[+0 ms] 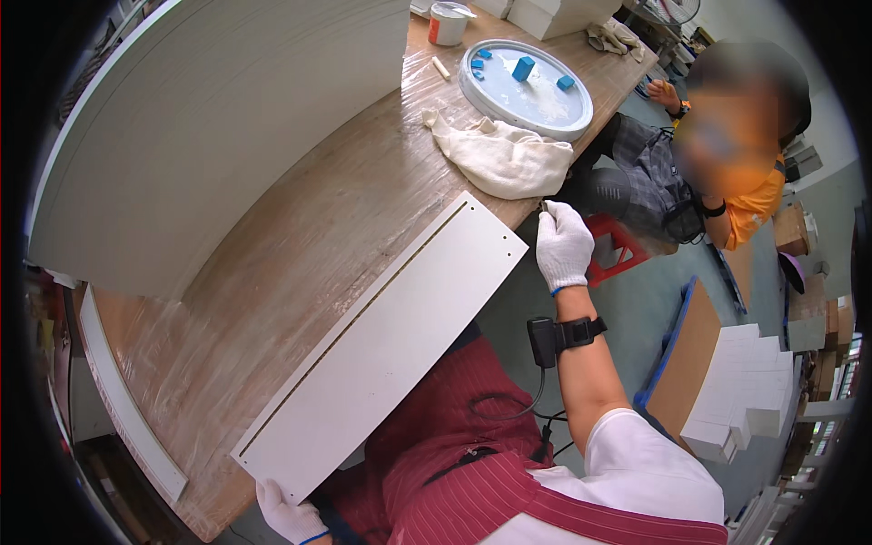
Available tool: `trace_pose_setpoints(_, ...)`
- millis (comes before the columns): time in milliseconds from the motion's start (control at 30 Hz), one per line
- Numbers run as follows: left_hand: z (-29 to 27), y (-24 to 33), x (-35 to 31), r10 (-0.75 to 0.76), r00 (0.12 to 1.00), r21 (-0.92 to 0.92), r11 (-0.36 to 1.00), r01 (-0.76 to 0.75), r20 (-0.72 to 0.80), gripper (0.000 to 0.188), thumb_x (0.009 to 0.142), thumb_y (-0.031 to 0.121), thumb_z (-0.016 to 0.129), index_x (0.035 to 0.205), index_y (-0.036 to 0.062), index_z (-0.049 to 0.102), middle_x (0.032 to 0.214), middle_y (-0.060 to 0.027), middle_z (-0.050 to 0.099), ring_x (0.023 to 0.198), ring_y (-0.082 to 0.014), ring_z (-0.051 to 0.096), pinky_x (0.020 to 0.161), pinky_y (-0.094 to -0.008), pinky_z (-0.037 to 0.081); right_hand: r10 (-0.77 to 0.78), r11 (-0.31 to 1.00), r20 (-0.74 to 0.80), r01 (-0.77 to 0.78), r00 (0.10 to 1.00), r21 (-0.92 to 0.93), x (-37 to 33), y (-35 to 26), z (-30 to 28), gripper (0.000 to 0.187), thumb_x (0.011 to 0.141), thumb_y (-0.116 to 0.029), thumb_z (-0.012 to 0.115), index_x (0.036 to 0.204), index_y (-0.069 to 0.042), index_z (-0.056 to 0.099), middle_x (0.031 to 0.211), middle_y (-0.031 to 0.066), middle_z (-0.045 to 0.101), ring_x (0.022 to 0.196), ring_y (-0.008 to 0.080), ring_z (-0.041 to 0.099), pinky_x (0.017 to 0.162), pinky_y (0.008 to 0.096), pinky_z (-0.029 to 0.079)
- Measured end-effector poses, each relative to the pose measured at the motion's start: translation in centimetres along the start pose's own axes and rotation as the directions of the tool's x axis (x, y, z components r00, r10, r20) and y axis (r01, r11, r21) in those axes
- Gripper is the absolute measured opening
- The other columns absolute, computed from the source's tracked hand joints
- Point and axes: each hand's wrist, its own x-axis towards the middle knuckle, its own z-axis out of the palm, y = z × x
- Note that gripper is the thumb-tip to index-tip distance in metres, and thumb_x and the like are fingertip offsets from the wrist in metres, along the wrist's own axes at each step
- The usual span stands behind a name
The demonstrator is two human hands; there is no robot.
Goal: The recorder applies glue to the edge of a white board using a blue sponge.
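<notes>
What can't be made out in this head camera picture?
In the head view:
White board: underside hidden by its upper face.
Left hand: partly hidden by the board.
Small dark thing at the right hand: too small to identify.
Large white panel: cut off by upper edge.

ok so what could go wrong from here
The white board juts past the table edge with apparently only the left hand at its corner, so it might tip or slide off. Its far end lies near the cream cloth; a swing could push that against the round lid and upset the blue blocks.
</notes>
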Motion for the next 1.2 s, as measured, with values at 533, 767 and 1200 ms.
trace_pose_setpoints(533,7.4,0.3,-1.8,0.027,0.998,-0.314,0.949,-0.043,-0.056,0.042,0.103,0.011,0.048,0.139,-0.0111,0.045,0.132,-0.0206,0.058,0.119,-0.0299,0.061,0.103,-0.0421,0.051,-0.789,0.611,0.563,0.399,0.245,0.683,-19.7,-26.2,-3.6,0.01,0.084,-0.013,0.058,0.091,-0.007,0.062,0.084,0.0127,0.064,0.076,0.0341,0.066,0.061,0.0447,0.054)
trace_pose_setpoints(767,4.3,1.3,-2.0,-0.02,0.921,-0.586,0.765,0.265,0.39,0.078,0.104,0.058,0.032,0.156,0.0001,0.024,0.155,-0.0197,0.039,0.141,-0.037,0.042,0.111,-0.0552,0.039,-0.732,0.68,0.573,0.353,0.369,0.642,-18.7,-26.2,-4.6,0.018,0.087,-0.012,0.064,0.104,-0.007,0.069,0.077,0.0139,0.064,0.07,0.0327,0.067,0.061,0.0437,0.054)
trace_pose_setpoints(1200,2.9,1.5,-1.3,0.155,0.796,-0.692,0.608,0.389,0.585,0.101,0.095,0.078,0.022,0.16,0.002,0.012,0.162,-0.0241,0.024,0.149,-0.0399,0.024,0.12,-0.0572,0.02,-0.855,0.445,0.518,0.493,-0.014,0.747,-25.9,-31.8,-6.0,0.012,0.082,-0.01,0.064,0.094,-0.009,0.062,0.075,0.0105,0.064,0.069,0.0329,0.065,0.059,0.0437,0.053)
